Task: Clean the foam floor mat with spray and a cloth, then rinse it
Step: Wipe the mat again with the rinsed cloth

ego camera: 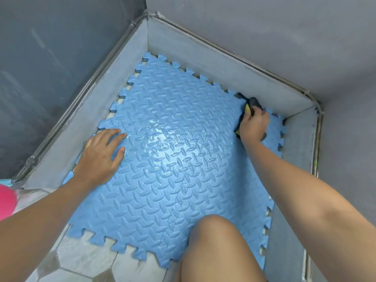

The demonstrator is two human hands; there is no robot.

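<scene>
Mat position: I see the blue foam mat (pixel 173 190) lying flat on the floor in a room corner. Its toothed far edges run close along the grey skirting (pixel 203 62), and its near edge lies over the tiled floor (pixel 81 259).
Mat surface: raised tread pattern. A jigsaw seam runs diagonally through the middle, where two tiles interlock.
Wet patch: a glossy area (pixel 160 137) sits near the mat's centre, between the two hands.
Left hand: the left hand (pixel 99 157) lies palm down on the mat's left side, near that edge. The fingers are straight and slightly spread, and it holds nothing.
Right hand: the right hand (pixel 254 125) is at the mat's far right corner, with the fingers curled tight round a dark cloth (pixel 253 102).
Cloth: it is bunched and mostly hidden under the hand. It shows a yellow patch and a dark end that pokes out toward the skirting. It touches the mat, but I cannot tell its exact make.
Operator's body: a bare knee (pixel 215 237) rests on the mat's near edge, between the forearms.
Surroundings: dark grey walls (pixel 244 27) rise above the skirting. A pink object (pixel 6 202) is cut off by the left frame edge, and I cannot identify it.
</scene>
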